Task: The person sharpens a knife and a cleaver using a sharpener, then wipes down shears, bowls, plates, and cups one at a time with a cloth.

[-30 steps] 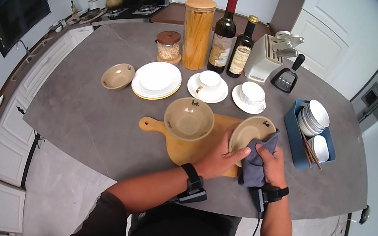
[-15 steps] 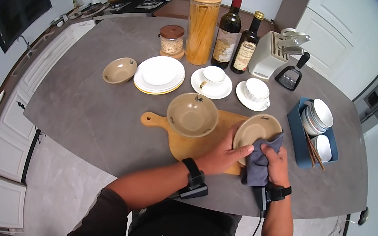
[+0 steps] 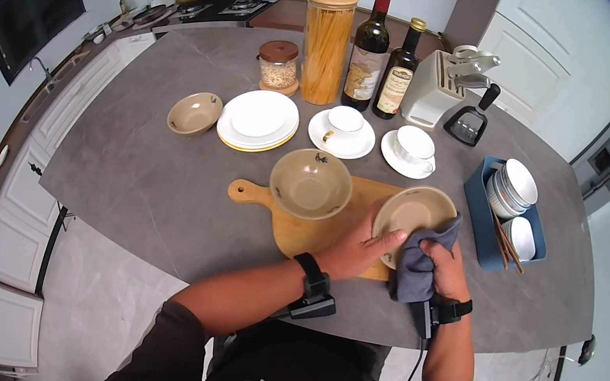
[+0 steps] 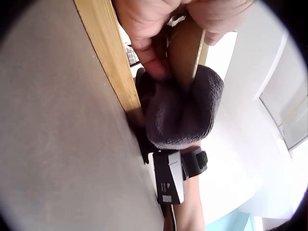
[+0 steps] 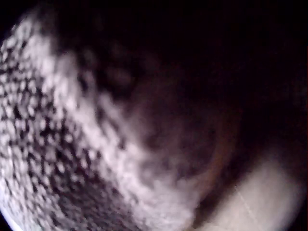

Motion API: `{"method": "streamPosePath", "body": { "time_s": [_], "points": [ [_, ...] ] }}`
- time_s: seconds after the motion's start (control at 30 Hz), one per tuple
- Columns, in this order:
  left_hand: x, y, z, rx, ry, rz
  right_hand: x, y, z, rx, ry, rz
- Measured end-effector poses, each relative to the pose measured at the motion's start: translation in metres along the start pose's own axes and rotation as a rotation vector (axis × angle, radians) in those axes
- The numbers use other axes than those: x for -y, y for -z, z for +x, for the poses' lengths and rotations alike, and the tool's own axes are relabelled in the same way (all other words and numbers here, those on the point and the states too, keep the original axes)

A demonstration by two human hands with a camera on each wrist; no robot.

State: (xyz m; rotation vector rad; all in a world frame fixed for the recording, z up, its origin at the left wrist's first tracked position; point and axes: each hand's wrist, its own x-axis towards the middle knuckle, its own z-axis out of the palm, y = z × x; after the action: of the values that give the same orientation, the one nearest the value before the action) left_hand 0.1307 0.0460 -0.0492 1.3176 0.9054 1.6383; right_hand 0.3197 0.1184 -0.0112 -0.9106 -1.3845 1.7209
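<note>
My left hand [image 3: 360, 246] grips a beige bowl [image 3: 417, 207] by its left side, the thumb over the near rim. The bowl is held tilted above the right part of a wooden cutting board [image 3: 317, 240]. A grey-purple cloth [image 3: 417, 270] is bunched in my right hand [image 3: 451, 269], which pinches it over the bowl's right rim. In the left wrist view the cloth [image 4: 185, 113] wraps the edge of the bowl [image 4: 185, 53]. Cloth fabric [image 5: 53, 144] fills much of the dark, blurred right wrist view. Another beige bowl [image 3: 310, 185] rests on the board to the left.
Farther back stand a small beige bowl [image 3: 194, 114], stacked white plates [image 3: 258, 120] and two cups on saucers. Behind them are a pasta jar [image 3: 324, 51], two bottles and a knife block [image 3: 434, 91]. On the right, a blue basket [image 3: 483, 225] holds bowls and chopsticks.
The bowl has turned in my hands: the dark mark on its far rim no longer shows there, and one shows near my left thumb. The head view has shifted slightly.
</note>
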Motion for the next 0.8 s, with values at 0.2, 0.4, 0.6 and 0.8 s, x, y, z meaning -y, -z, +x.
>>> {"method": "streamPosePath", "body": {
  "time_s": [0.2, 0.4, 0.6, 0.8],
  "points": [
    [-0.044, 0.014, 0.005, 0.044, 0.439, 0.009, -0.005, 0.012, 0.004, 0.08, -0.041, -0.161],
    [0.012, -0.002, 0.001, -0.074, 0.077, 0.039, -0.002, -0.002, -0.001, -0.063, -0.025, 0.003],
    [-0.039, 0.008, 0.003, -0.007, 0.223, 0.029, -0.012, 0.021, 0.004, 0.045, -0.091, -0.093],
    [-0.033, 0.006, -0.002, -0.022, 0.368, -0.031, -0.008, 0.012, 0.002, 0.043, -0.08, -0.066]
  ]
}}
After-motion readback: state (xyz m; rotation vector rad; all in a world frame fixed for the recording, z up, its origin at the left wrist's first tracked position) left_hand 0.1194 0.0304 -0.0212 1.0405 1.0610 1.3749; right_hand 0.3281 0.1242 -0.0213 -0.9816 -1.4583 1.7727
